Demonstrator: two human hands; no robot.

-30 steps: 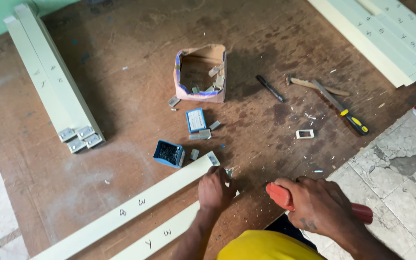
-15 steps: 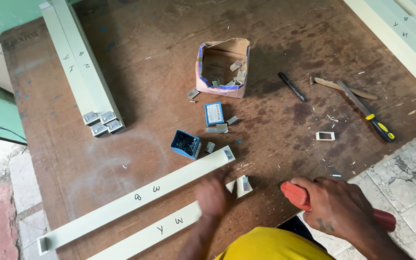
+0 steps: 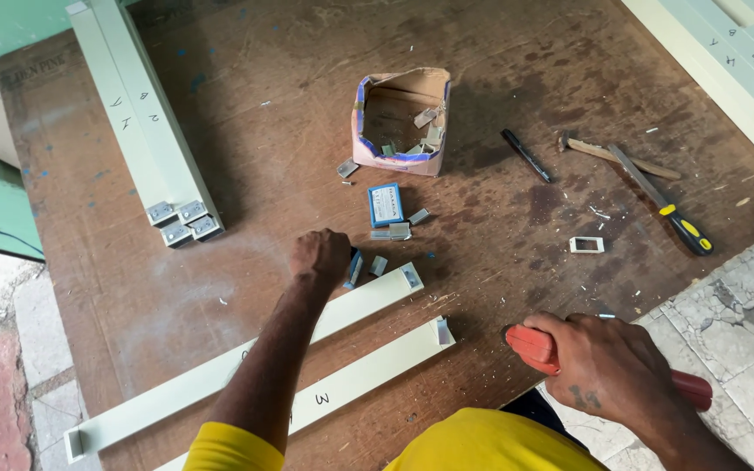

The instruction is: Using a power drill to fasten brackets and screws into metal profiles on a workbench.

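My left hand (image 3: 320,255) reaches across the brown wooden table (image 3: 246,131), fingers curled down onto a small open blue box (image 3: 353,268) that it mostly hides. Whether the fingers grip the box is hidden. Just below it lie two long cream profile bars (image 3: 368,301) (image 3: 368,371) with grey corner pieces in their ends. My right hand (image 3: 604,366) is at the table's near right edge, shut on a red tool handle (image 3: 530,346).
A torn cardboard box (image 3: 401,122) of small metal parts stands at the middle, with a flat blue packet (image 3: 385,204) and loose grey pieces (image 3: 394,231) below it. A black marker (image 3: 527,155), hammer (image 3: 613,157) and yellow-handled screwdriver (image 3: 665,205) lie to the right. Cream bars are stacked far left (image 3: 137,122) and top right (image 3: 726,70).
My left hand has left the ends of the cream bars and moved up to the small blue box. The view has shifted. My right hand keeps hold of the red handle.
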